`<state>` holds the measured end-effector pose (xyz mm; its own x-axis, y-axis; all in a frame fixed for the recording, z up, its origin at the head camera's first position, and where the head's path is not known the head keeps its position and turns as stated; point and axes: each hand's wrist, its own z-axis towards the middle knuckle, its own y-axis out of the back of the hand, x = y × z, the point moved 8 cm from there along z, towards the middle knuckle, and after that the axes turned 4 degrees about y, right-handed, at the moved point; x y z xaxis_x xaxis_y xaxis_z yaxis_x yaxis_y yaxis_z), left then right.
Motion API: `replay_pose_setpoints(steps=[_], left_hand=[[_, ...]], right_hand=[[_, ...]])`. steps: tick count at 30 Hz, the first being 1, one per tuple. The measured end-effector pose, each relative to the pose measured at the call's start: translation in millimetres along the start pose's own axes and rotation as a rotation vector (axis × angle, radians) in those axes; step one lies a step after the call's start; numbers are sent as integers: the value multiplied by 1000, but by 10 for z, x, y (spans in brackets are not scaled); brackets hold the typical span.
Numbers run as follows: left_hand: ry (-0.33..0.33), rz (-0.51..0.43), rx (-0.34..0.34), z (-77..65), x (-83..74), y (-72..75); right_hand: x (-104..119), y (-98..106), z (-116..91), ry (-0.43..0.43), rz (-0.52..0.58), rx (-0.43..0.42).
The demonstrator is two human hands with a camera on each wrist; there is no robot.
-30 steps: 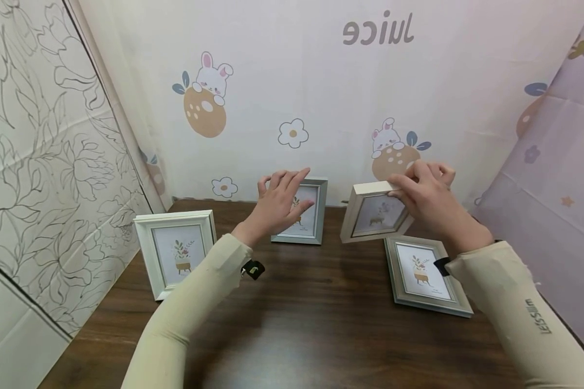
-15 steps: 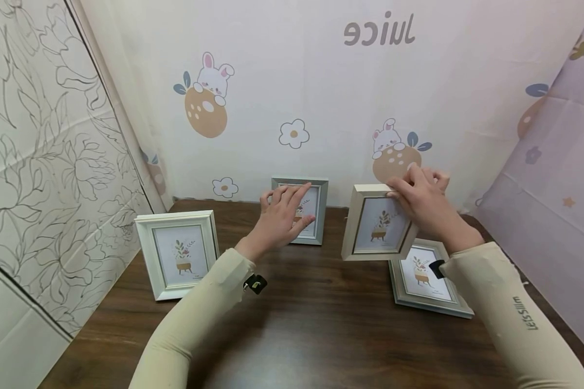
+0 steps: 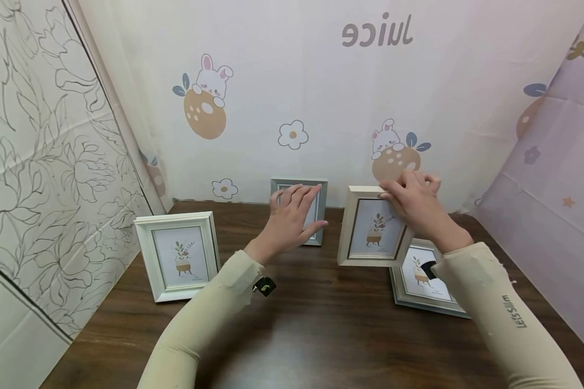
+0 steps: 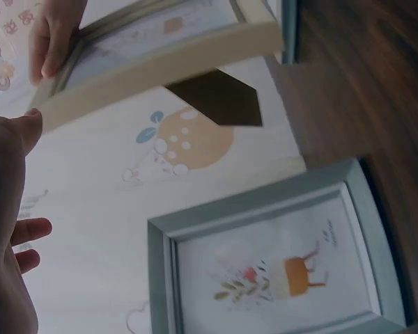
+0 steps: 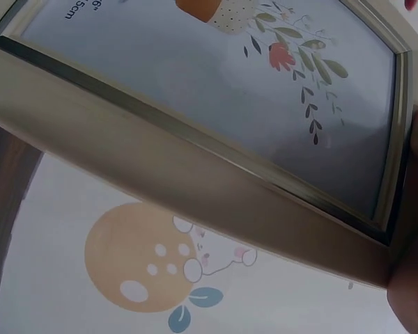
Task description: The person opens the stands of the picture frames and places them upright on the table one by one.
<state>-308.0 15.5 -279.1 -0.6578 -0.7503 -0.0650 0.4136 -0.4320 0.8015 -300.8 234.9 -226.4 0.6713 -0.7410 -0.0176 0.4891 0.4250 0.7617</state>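
a cream picture frame (image 3: 373, 227) is held upright by the right hand (image 3: 416, 197) at its upper right corner, between the thumb and the fingers, so the grip of this hand is closed on the frame. it is placed right of the middle, over the tabletop (image 3: 316, 335); whether the tabletop is touched by its lower edge cannot be told. behind it, a dark support leg (image 4: 219, 97) is seen spread out in the left wrist view. the left hand (image 3: 292, 219) is held to the left of this frame, with its grip loose and its fingers spread. by this hand a gray-green picture frame (image 4: 272, 271), stood upright at the far side, is partly covered in the head view. a white picture frame (image 3: 179, 256) is stood at the left. a silver-gray picture frame (image 3: 424, 278) is laid face up at the right, partly hidden by the cream one and the right arm.
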Motion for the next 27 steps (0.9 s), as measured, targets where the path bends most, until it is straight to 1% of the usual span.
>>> replay_pose_setpoints(steps=[3,7,11,14,17,22,27], left_hand=[[-21,15,-13,43,-87,16],[-54,43,-31,93,-192,8],[-81,89,-47,139,-269,-12],[-91,106,-51,166,-317,-22],[-97,129,-49,178,-352,-35],[-105,216,-64,165,-380,-69],[-78,262,-76,146,-378,-103]], right_hand=[[34,-36,28,-7,-4,9],[106,-66,59,4,-7,-2],[168,-89,89,13,-13,-20],[196,-117,104,7,-20,-8],[226,-142,118,5,-22,6],[256,-180,129,10,-7,4],[261,-228,141,12,8,11]])
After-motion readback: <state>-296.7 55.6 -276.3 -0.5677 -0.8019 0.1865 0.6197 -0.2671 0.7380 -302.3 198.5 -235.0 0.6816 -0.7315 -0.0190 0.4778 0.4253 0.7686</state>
